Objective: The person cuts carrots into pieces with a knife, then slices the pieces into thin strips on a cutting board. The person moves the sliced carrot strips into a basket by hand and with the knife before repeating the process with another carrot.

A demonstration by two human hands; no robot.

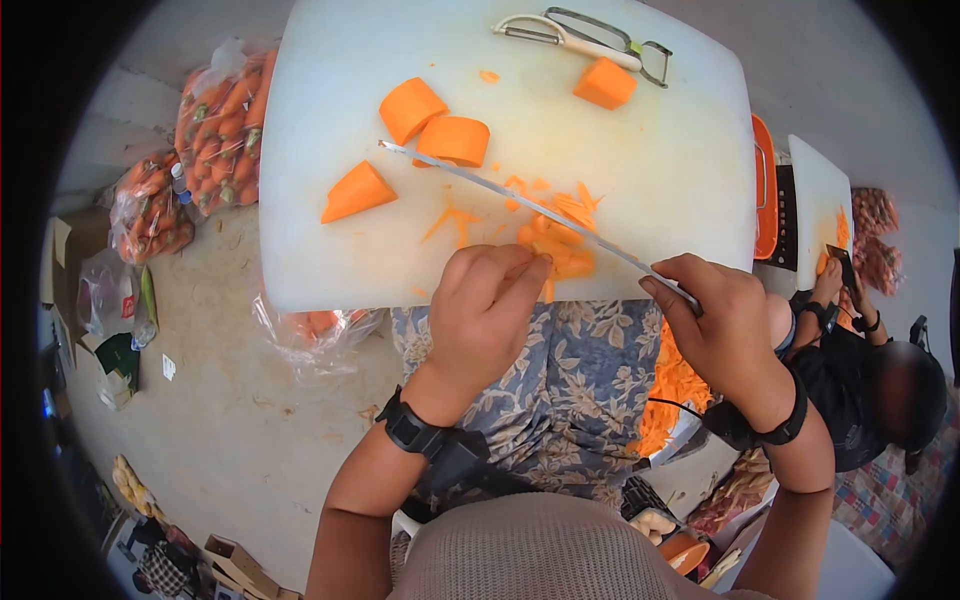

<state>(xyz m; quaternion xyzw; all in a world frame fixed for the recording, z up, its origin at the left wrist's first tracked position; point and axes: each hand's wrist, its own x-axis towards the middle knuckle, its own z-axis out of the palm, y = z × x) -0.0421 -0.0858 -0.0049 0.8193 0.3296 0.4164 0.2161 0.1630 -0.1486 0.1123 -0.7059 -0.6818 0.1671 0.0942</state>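
Note:
My right hand (712, 310) grips a knife (500, 188), whose long blade slants to the upper left across the white cutting board (330, 60). The blade's edge lies over a small heap of cut carrot slices (563, 240). My left hand (488, 300) is closed at the board's near edge, its fingertips pressed on the near side of those slices. Carrot chunks (412, 108) lie left of the blade, one with a second chunk (455, 140) beside it. A wedge of carrot (360, 192) and another chunk (605, 83) lie apart. Thin shreds are scattered near the slices.
Peelers (590, 45) lie at the board's far edge. Bags of carrots (225, 130) stand on the floor at left. Shredded carrot (675, 390) fills a container beside my right knee. At right, another person (860, 400) cuts at a second board (815, 200).

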